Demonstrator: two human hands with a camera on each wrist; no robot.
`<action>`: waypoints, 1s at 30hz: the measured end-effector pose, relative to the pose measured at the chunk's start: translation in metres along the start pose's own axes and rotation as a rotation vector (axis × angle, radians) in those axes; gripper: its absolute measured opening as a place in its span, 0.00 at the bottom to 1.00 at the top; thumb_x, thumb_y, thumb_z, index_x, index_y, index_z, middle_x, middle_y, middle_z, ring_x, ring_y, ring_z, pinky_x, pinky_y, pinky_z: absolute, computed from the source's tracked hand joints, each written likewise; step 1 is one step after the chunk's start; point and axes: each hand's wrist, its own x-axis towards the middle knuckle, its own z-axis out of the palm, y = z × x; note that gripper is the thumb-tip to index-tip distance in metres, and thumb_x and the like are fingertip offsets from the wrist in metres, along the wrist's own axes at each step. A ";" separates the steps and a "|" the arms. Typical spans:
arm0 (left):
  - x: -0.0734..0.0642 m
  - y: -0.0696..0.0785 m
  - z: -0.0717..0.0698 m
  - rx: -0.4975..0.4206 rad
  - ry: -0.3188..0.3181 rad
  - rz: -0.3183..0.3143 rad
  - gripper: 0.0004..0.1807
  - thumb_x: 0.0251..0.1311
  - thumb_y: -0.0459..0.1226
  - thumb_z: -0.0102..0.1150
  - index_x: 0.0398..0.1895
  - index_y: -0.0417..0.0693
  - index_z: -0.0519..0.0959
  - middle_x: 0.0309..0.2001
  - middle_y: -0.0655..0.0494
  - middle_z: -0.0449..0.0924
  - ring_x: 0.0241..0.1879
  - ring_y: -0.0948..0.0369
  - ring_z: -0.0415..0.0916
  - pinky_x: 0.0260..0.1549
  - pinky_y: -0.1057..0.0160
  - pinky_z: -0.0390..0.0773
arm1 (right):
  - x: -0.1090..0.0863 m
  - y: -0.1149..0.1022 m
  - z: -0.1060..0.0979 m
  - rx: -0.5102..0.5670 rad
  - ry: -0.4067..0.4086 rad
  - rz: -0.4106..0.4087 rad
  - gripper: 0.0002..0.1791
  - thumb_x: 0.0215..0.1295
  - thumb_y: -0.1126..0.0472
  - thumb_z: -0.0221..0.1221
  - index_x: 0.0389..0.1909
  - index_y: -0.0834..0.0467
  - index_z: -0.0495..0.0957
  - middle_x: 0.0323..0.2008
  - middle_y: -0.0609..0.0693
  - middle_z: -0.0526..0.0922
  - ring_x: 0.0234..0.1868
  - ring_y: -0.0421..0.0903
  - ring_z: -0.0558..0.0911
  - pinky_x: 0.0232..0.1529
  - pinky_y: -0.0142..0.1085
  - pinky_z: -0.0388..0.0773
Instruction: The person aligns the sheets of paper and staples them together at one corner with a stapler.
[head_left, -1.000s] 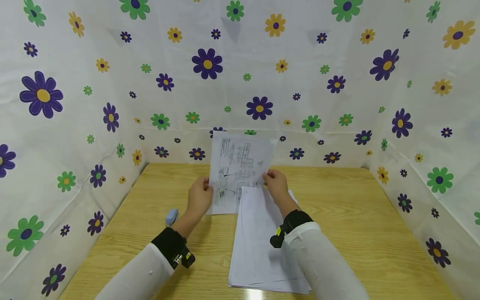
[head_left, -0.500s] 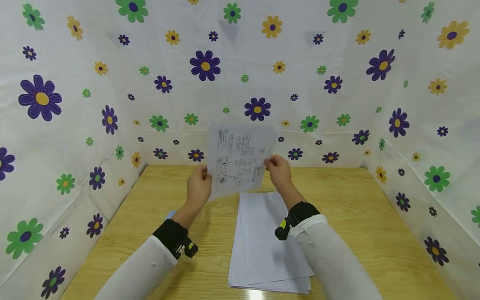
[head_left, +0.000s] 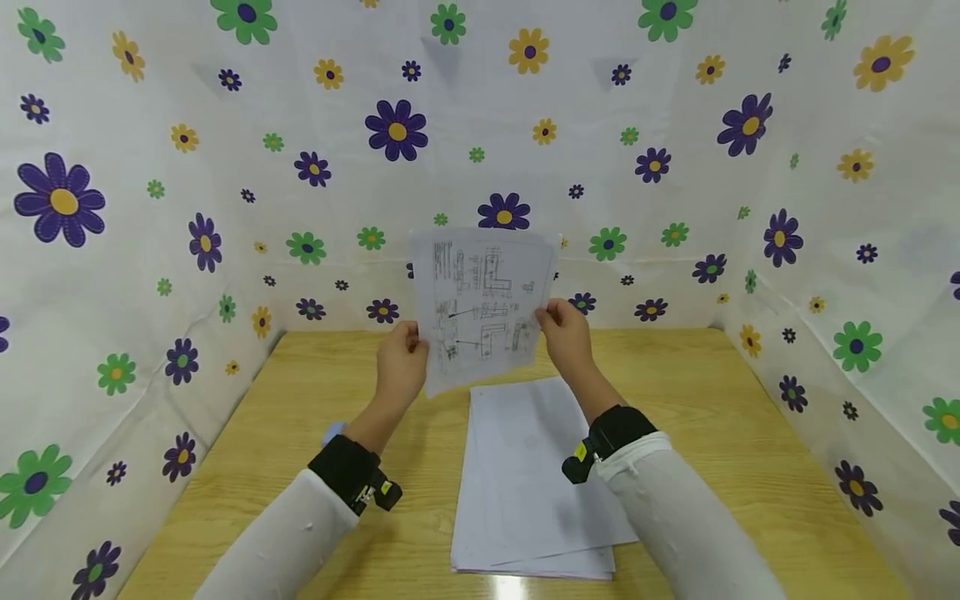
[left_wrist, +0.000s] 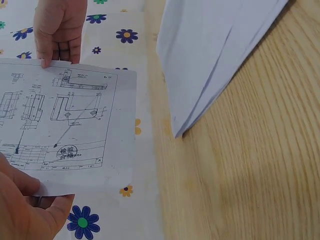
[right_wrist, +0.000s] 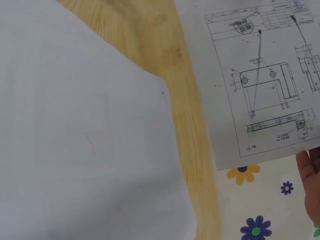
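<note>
A sheet of paper printed with technical drawings [head_left: 487, 300] is held up above the back part of the table. My left hand [head_left: 401, 362] pinches its left edge, and my right hand [head_left: 566, 333] pinches the right edge. In the left wrist view, the drawing sheet [left_wrist: 75, 125] shows L-shaped parts and a round stamp, with the left thumb [left_wrist: 22, 182] on its border. The right wrist view shows the same drawing sheet [right_wrist: 270, 80] and fingers of the left hand [right_wrist: 312, 175] at its edge. Below it, a stack of white paper [head_left: 532, 475] lies on the table, its top sheets slightly askew.
A small blue object [head_left: 333, 432] lies on the wooden table [head_left: 720, 467], partly hidden behind the left wrist. A white cloth with flower print [head_left: 585, 100] hangs at the back and along both sides. Black wrist cameras [head_left: 386, 493] are strapped to both wrists.
Both hands have raised the drawing sheet off the stack, and its lower edge now stands clear of the pile in the head view. The right hand has shifted slightly up and right.
</note>
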 end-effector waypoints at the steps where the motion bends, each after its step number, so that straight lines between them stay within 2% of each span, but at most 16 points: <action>1: -0.001 0.001 0.001 -0.008 -0.006 0.001 0.12 0.73 0.29 0.51 0.56 0.39 0.77 0.45 0.41 0.84 0.44 0.47 0.84 0.44 0.51 0.84 | -0.001 0.000 -0.002 -0.004 0.005 -0.002 0.10 0.79 0.60 0.54 0.50 0.62 0.79 0.46 0.55 0.84 0.48 0.52 0.83 0.53 0.43 0.81; 9: -0.004 0.012 0.005 -0.024 -0.048 0.024 0.14 0.71 0.29 0.54 0.57 0.40 0.77 0.45 0.44 0.84 0.44 0.50 0.83 0.45 0.53 0.84 | -0.008 -0.014 -0.027 0.031 -0.019 0.036 0.11 0.78 0.60 0.55 0.51 0.63 0.78 0.46 0.58 0.82 0.47 0.53 0.82 0.56 0.49 0.82; 16: -0.007 0.021 0.006 -0.061 -0.115 0.028 0.14 0.71 0.28 0.54 0.58 0.40 0.76 0.45 0.44 0.84 0.44 0.51 0.82 0.44 0.56 0.84 | -0.015 -0.027 -0.046 -0.010 -0.053 0.065 0.12 0.79 0.59 0.54 0.52 0.63 0.78 0.45 0.58 0.80 0.44 0.53 0.80 0.51 0.46 0.81; 19: -0.009 0.026 0.006 -0.065 -0.147 0.008 0.15 0.71 0.30 0.55 0.59 0.41 0.76 0.46 0.45 0.84 0.44 0.52 0.82 0.44 0.57 0.84 | -0.018 -0.028 -0.053 -0.022 -0.055 0.064 0.11 0.79 0.60 0.53 0.51 0.63 0.78 0.44 0.59 0.80 0.41 0.53 0.79 0.48 0.47 0.81; 23: -0.011 0.033 0.005 -0.115 -0.189 -0.015 0.15 0.74 0.34 0.55 0.60 0.43 0.74 0.46 0.47 0.83 0.43 0.52 0.83 0.43 0.57 0.85 | -0.025 -0.030 -0.061 -0.038 -0.069 0.074 0.12 0.79 0.60 0.53 0.51 0.64 0.78 0.43 0.59 0.80 0.40 0.52 0.79 0.44 0.42 0.81; 27: -0.011 0.037 0.004 -0.182 -0.210 -0.014 0.14 0.75 0.35 0.55 0.59 0.43 0.74 0.45 0.46 0.83 0.42 0.52 0.84 0.40 0.59 0.87 | -0.034 -0.030 -0.068 -0.026 -0.098 0.091 0.13 0.79 0.61 0.53 0.52 0.66 0.78 0.43 0.60 0.81 0.41 0.51 0.80 0.41 0.35 0.81; 30: -0.012 0.038 0.004 -0.183 -0.214 -0.023 0.13 0.73 0.34 0.57 0.57 0.43 0.76 0.44 0.46 0.83 0.41 0.52 0.84 0.38 0.59 0.87 | -0.041 -0.025 -0.071 -0.019 -0.111 0.106 0.12 0.79 0.62 0.53 0.52 0.67 0.78 0.44 0.61 0.81 0.41 0.51 0.81 0.40 0.32 0.82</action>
